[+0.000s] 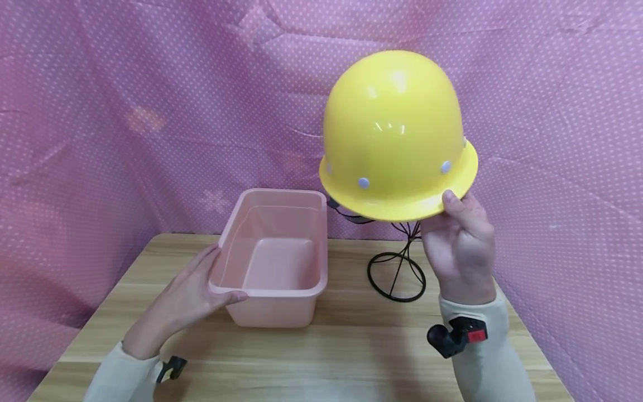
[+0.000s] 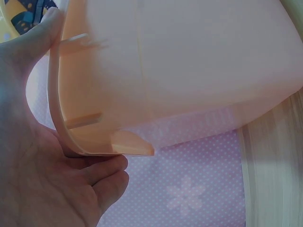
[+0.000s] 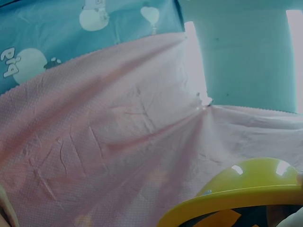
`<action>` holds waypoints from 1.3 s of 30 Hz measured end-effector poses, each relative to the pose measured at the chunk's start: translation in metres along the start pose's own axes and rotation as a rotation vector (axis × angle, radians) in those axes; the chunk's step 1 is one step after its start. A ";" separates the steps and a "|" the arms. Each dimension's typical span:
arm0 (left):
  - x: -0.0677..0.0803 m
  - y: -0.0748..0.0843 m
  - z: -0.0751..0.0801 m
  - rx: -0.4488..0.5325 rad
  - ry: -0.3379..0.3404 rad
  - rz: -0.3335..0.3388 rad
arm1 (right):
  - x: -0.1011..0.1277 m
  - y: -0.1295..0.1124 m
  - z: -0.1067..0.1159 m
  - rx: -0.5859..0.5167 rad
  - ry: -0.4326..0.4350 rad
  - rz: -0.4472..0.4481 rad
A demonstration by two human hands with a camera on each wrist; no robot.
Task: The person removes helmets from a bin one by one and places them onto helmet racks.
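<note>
A glossy yellow hard hat (image 1: pixel 397 128) with pale round studs is held up over the right part of the table in the head view. My right hand (image 1: pixel 462 251) grips its brim, thumb on top and the other fingers hidden beneath. The right wrist view catches the hat's brim (image 3: pixel 251 191) and dark inside at the lower right. My left hand (image 1: pixel 188 296) holds the near left corner of a pink plastic bin (image 1: pixel 273 310), which stands on the table with nothing in it. In the left wrist view that hand wraps the bin's rim (image 2: pixel 54 94).
A black wire stand (image 1: pixel 397 300) with a ring base is on the wooden table (image 1: pixel 346 357), partly hidden by the hat. Dark straps (image 1: pixel 359 220) show below the brim. Pink dotted cloth (image 1: pixel 150 111) hangs behind and along both sides.
</note>
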State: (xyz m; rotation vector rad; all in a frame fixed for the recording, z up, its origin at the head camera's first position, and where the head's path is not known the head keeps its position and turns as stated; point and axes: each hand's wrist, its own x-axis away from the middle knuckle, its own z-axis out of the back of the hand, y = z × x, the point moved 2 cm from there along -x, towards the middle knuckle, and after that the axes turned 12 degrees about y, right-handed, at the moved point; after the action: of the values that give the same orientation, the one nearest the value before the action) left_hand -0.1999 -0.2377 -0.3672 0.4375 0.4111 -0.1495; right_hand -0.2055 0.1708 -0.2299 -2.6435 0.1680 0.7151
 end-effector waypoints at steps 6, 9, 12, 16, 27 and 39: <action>0.000 0.000 0.000 0.000 0.003 -0.001 | 0.003 -0.009 0.002 -0.078 0.053 0.031; 0.001 0.000 0.000 0.002 0.003 -0.004 | 0.004 -0.013 0.003 -0.107 0.070 0.052; 0.000 0.000 0.000 0.001 0.003 -0.007 | 0.004 -0.017 0.005 -0.134 0.079 0.065; 0.000 0.000 0.000 -0.008 -0.003 -0.002 | 0.003 -0.022 0.007 -0.171 0.091 0.077; 0.000 -0.001 0.000 0.003 0.009 -0.016 | 0.000 -0.032 0.017 -0.255 0.158 0.092; -0.002 -0.002 0.000 0.005 0.002 -0.016 | -0.012 -0.036 0.032 -0.281 0.216 0.100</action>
State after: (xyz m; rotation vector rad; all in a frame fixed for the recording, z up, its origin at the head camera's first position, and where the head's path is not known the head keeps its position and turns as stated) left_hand -0.2023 -0.2389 -0.3672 0.4398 0.4164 -0.1657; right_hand -0.2229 0.2166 -0.2374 -2.9984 0.2798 0.5138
